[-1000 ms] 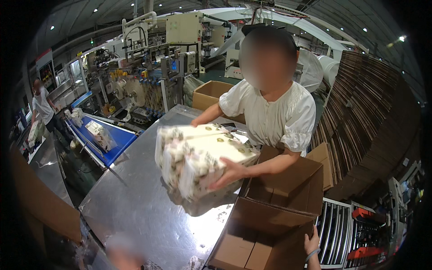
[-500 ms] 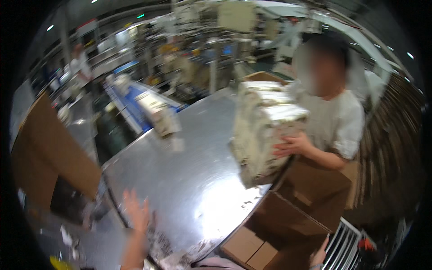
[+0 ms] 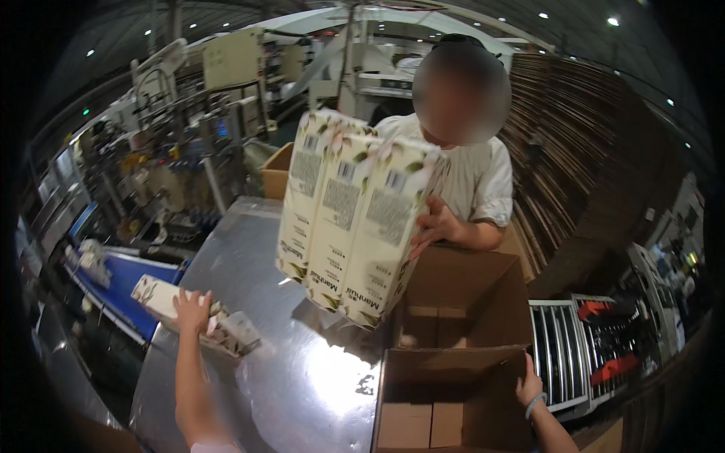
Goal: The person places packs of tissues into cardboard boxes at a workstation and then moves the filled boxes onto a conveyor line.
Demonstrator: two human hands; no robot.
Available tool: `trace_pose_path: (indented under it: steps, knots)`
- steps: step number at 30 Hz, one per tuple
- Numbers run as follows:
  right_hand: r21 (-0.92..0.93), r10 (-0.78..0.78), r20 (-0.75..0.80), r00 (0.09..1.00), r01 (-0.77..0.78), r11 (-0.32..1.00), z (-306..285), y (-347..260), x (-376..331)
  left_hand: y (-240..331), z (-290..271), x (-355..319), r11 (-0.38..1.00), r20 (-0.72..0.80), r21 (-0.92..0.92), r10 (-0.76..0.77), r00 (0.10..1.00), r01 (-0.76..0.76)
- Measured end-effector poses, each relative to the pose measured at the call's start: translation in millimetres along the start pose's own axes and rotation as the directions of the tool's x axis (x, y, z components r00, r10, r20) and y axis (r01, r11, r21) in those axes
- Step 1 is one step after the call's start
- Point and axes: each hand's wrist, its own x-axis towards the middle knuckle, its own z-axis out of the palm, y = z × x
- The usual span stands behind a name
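- Cream pack (image 3: 160, 297): lies on the metal table (image 3: 279, 400), one end at the blue belt (image 3: 119, 276).
- My left hand (image 3: 193, 309): laid over the pack, fingers spread; I cannot tell whether it grips.
- My right hand (image 3: 531, 388): touches the right wall of the near carton (image 3: 495, 404) at its rim; I cannot tell whether it grips.
- Co-worker (image 3: 487, 181): faces me, holding a tilted floral block (image 3: 340, 215) above the table.
- Far carton (image 3: 476, 283): open, against the near one.
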Motion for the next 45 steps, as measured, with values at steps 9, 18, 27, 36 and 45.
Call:
trace_pose_path:
  steps: [9, 18, 27, 36, 45]
  knots:
    - [0.096, -0.158, -0.13, 0.979, 0.171, 0.981, -14, 31, -15, 36, -13, -160, 0.901, 0.231, -0.152, 0.432, 0.872, -0.406]
    - [0.41, -0.222, -0.039, 0.974, 0.218, 0.886, -4, -12, -7, 127, -52, -174, 0.893, -0.018, 0.049, 0.449, 0.893, -0.448]
    - [0.909, -0.255, -0.001, 0.967, 0.107, 0.404, 61, 23, 20, 216, -158, -322, 0.039, -0.207, -0.466, 0.966, 0.152, -0.884]
    - [0.988, -0.04, 0.073, 0.997, -0.066, 0.139, 5, 28, 29, 324, 49, -452, 0.119, 0.617, -0.514, 0.74, -0.269, -0.85]
    - [0.82, -0.178, 0.082, 0.981, 0.035, 0.572, 4, -21, 15, 272, 213, -487, 0.792, 0.897, -0.441, 0.404, -0.18, -0.422]
